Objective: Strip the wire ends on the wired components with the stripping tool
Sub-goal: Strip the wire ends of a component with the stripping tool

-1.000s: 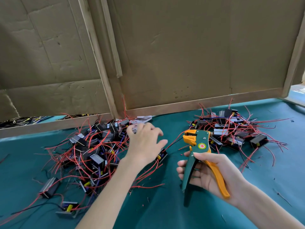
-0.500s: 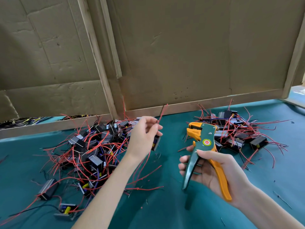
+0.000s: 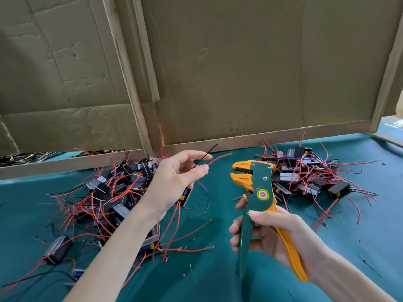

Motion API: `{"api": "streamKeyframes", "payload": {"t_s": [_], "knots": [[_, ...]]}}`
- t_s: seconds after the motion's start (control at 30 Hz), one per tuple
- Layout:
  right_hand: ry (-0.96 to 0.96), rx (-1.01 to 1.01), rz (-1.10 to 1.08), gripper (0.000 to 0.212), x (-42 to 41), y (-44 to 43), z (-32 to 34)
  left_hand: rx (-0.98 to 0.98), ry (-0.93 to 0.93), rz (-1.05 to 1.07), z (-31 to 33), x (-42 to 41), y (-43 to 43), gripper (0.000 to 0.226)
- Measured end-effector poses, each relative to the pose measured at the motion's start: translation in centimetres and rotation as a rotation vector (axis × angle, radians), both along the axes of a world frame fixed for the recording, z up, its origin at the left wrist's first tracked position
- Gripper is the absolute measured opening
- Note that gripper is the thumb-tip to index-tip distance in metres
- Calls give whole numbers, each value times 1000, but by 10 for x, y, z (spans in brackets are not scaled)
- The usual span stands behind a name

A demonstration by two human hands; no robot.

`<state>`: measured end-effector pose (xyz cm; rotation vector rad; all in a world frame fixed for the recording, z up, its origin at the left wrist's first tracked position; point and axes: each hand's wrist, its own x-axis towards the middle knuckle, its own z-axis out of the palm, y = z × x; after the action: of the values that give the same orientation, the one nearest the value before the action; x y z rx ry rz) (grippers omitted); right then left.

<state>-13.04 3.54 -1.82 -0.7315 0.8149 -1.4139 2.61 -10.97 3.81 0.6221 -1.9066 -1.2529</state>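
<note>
Wired component [image 3: 187,196], a small dark block w/ a yellow bit, is held hanging just under the left hand [image 3: 174,182], clear of the teal cloth table top [image 3: 218,280]; most of it is hidden behind the palm. Its thin red wire [image 3: 218,158] and thin black wire [image 3: 207,151] are pinched btwn thumb and forefinger, the ends pointed up and to the right, near the tool head but apart from it.

The green-and-orange hand stripping tool [image 3: 260,192] is gripped by the right hand [image 3: 277,234]. Fingers are curled round the green handle and the orange handle is laid against the palm. The handles are spread, and the orange jaws are parted and turned left toward the wire ends.

A left pile of dark components w/ red wires [image 3: 109,192] is spread on the cloth beside the left forearm. A right pile of the same parts [image 3: 305,177] is seen beyond the tool. Brown cardboard panels [image 3: 239,73] w/ wooden battens [image 3: 128,83] are stood along the table's far edge. Short wire offcuts [image 3: 370,265] are scattered on the cloth.
</note>
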Motion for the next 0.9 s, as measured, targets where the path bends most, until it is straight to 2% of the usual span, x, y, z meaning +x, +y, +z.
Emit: {"api": "streamKeyframes", "payload": {"t_s": [0.17,0.33,0.5,0.6,0.7,0.83,0.9], "knots": [[71,-25,30,39,1,2,-1,8,-10,-24,0,-4,6,8],[112,-54,33,32,2,5,1,13,-10,3,1,-4,7,2],[147,-58,17,46,2,6,2,0,-89,-55,1,-2,8,5],[148,-76,26,36,2,6,1,9,-122,-81,3,-1,9,4],[165,-87,50,31,1,6,-1,7,-118,-82,3,-1,10,19],[202,-76,66,42,0,6,-2,9,-142,-70,4,0,9,5],[220,-65,53,45,0,6,-1,11,-164,-89,3,2,7,5]]}}
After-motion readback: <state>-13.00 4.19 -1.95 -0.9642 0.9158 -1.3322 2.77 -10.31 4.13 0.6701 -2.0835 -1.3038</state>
